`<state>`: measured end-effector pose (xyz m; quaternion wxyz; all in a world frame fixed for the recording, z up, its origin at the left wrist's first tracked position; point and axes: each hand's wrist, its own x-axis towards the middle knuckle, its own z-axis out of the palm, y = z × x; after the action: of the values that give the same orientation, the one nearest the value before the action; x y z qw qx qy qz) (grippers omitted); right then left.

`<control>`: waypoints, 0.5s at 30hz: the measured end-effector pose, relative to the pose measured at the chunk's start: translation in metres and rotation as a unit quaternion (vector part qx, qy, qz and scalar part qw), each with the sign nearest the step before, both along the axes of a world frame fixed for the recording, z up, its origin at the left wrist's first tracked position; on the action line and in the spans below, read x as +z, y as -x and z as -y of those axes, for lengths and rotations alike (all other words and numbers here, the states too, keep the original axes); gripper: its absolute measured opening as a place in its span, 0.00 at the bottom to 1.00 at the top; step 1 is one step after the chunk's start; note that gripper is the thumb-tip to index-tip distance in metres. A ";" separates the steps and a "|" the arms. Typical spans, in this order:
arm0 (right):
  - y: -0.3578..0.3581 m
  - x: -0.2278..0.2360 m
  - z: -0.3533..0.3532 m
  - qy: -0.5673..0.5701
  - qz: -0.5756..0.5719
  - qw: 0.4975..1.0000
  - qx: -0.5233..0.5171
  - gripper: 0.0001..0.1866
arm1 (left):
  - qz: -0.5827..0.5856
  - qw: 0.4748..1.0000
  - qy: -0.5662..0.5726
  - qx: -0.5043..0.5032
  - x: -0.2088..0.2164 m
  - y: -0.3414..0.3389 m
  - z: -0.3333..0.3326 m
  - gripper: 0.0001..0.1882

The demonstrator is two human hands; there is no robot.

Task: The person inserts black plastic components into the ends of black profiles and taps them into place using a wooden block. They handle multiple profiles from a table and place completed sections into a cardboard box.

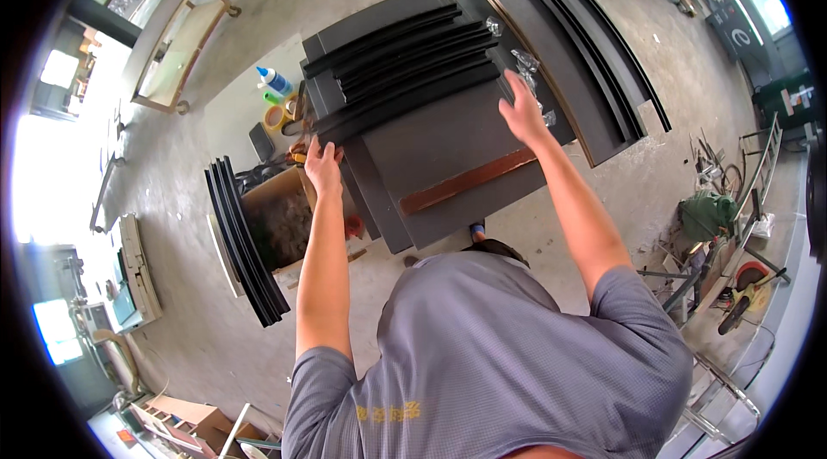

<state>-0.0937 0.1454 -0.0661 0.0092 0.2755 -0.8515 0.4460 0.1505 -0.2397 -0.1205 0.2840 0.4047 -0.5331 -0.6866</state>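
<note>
Several long black strips (392, 67) with ridged profiles lie side by side across a stack of dark grey panels (448, 132). My left hand (323, 170) is at the left end of the nearest black strip (405, 99), its fingers closed on that end. Just beyond the strip's right end is my right hand (524, 114), open, the fingers stretched out and the thumb apart, holding nothing. A reddish-brown flat bar (465, 181) rests on the top panel, nearer to me than the strips.
More black strips lie on a panel (551, 37) at the right and over a cardboard box (280, 218) at the left. A blue-and-white bottle (276, 80), tape rolls (276, 118) and crumpled clear plastic (525, 61) surround the stack. A wheeled cart (185, 41) stands far left.
</note>
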 end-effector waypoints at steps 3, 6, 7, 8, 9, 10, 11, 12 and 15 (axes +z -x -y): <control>0.062 -0.029 0.009 0.037 0.101 0.993 -0.045 0.40 | 0.014 1.000 0.007 -0.022 0.006 0.010 0.002 0.31; 0.079 -0.035 0.026 0.073 0.186 0.979 -0.031 0.43 | 0.103 0.981 0.162 -0.015 -0.013 0.009 0.025 0.30; 0.070 -0.033 0.036 0.078 0.212 0.974 -0.017 0.43 | 0.154 0.961 0.228 -0.004 -0.015 0.004 0.030 0.29; 0.062 -0.030 0.038 0.073 0.221 0.972 -0.014 0.43 | 0.193 0.921 0.337 0.018 -0.015 0.004 0.036 0.28; 0.060 -0.033 0.032 0.067 0.184 0.979 -0.052 0.43 | 0.184 0.901 0.393 -0.013 0.000 0.020 0.035 0.28; 0.060 -0.039 0.023 0.059 0.148 0.983 -0.089 0.43 | 0.176 0.877 0.445 -0.045 0.025 0.039 0.031 0.28; 0.055 -0.045 0.019 0.053 0.113 0.985 -0.121 0.42 | 0.171 0.848 0.497 -0.072 0.046 0.057 0.031 0.28; 0.039 -0.039 0.020 0.049 0.069 0.990 -0.111 0.41 | 0.198 0.808 0.548 -0.090 0.055 0.068 0.040 0.30; -0.023 0.005 0.016 0.066 -0.038 0.997 -0.008 0.39 | 0.277 0.704 0.637 -0.149 0.080 0.111 0.071 0.33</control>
<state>-0.0703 0.1296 -0.0614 0.0629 0.2839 -0.8215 0.4905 0.0393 -0.3107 -0.0407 0.2072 0.2148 -0.9516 -0.0741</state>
